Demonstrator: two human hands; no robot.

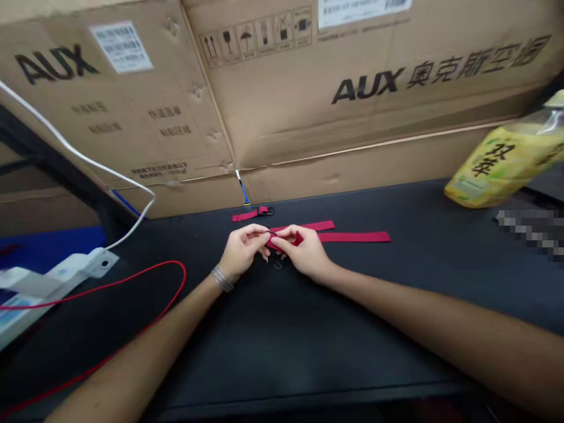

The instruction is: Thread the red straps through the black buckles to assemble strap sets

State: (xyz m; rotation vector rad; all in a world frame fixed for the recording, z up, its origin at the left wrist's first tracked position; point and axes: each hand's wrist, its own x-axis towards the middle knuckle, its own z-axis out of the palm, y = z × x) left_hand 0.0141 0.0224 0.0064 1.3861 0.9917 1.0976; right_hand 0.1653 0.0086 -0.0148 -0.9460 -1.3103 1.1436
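My left hand (pixel 238 254) and my right hand (pixel 307 254) meet over the middle of the black table. Both pinch a red webbing strap (pixel 352 237), whose long flat end runs out to the right. A small dark piece at the fingertips is partly hidden, and I cannot make out its shape. Just below the fingers shows a dark wire-like loop (pixel 275 264); whether it hangs from the strap or lies on the table is unclear. Behind my right hand lies another red strip (pixel 324 225). Farther back is a short red strap (pixel 247 215) with a black buckle (pixel 269 211).
Large cardboard boxes (pixel 282 117) line the back of the black table (pixel 308 352). A yellow-labelled bottle (pixel 502 161) leans at the right. On the left are a white power strip (pixel 57 282), a white cable (pixel 88 154) and a red cord (pixel 170 305).
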